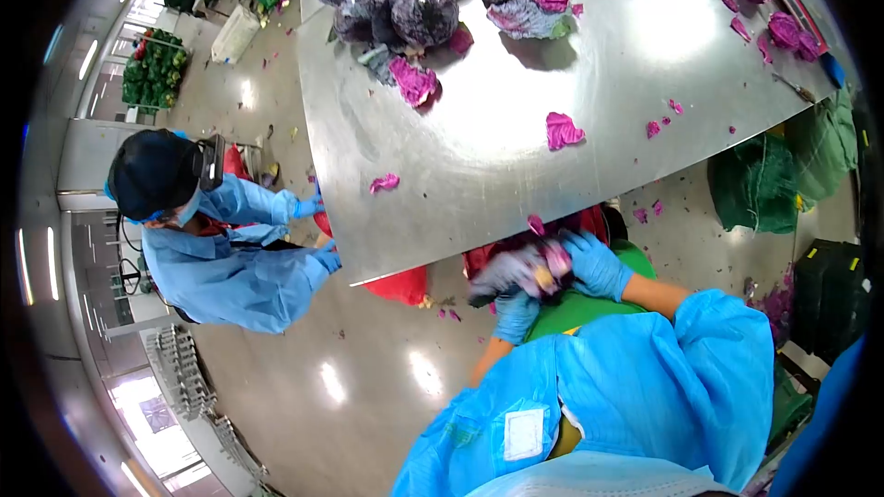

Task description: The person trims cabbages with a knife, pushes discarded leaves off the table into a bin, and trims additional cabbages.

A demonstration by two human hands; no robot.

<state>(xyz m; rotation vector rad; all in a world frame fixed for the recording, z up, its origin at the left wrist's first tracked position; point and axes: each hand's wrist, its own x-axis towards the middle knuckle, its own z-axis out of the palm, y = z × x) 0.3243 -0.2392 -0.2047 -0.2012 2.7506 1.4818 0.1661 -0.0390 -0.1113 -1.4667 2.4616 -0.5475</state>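
Note:
My left hand (pixel 516 316), in a blue glove, grips the lower side of a red cabbage (pixel 517 273) just below the table edge. On its other side, my right hand (pixel 597 265), also gloved in blue, has its fingers curled against it. The cabbage is blurred, with greyish purple outer leaves and a pale spot, perhaps the stem end. Under it shows part of a red bag or container (pixel 477 261). Near my right hand lies green material (pixel 635 260) over my lap. A purple leaf scrap (pixel 536 224) is at the table edge above the cabbage.
The metal table (pixel 460 175) carries a pile of red cabbages (pixel 424 15), leaf scraps (pixel 564 131), trimmed purple heads (pixel 785 29) and a long blue-ended tool (pixel 832 70). A co-worker (pixel 230 239) is at the left. Green sacks (pixel 753 182) and dark crates (pixel 829 294) stand right.

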